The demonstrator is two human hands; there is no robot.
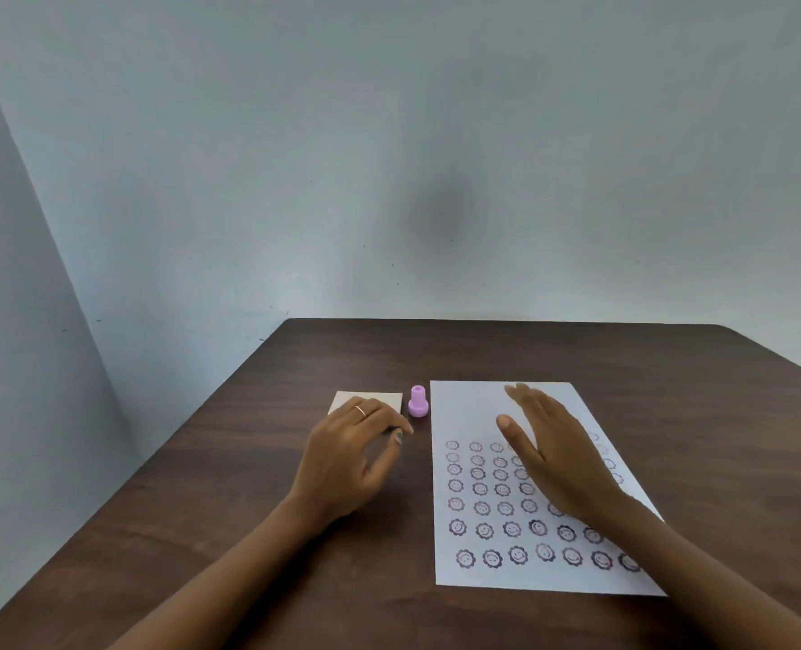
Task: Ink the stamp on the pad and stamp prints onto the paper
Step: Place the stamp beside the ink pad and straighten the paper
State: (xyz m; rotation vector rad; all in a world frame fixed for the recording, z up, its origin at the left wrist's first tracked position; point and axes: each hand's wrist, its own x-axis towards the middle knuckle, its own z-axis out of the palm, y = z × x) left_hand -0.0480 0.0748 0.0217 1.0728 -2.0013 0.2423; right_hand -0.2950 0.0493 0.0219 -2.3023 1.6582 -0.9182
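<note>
A small pink stamp point(418, 403) stands upright on the dark wooden table point(248, 509), between a pale square pad point(379, 397) and a white sheet of paper point(473, 405). Several rows of dark smiley-flower prints cover the lower part of the paper. My left hand point(351, 457) hovers over the near part of the pad with fingers loosely curled, holding nothing; it hides much of the pad. My right hand point(553, 457) is held flat over the middle of the paper, fingers straight, covering some prints. Neither hand touches the stamp.
The table's far edge meets a plain pale wall. The table's left edge runs diagonally toward me. The top strip of the paper carries no prints.
</note>
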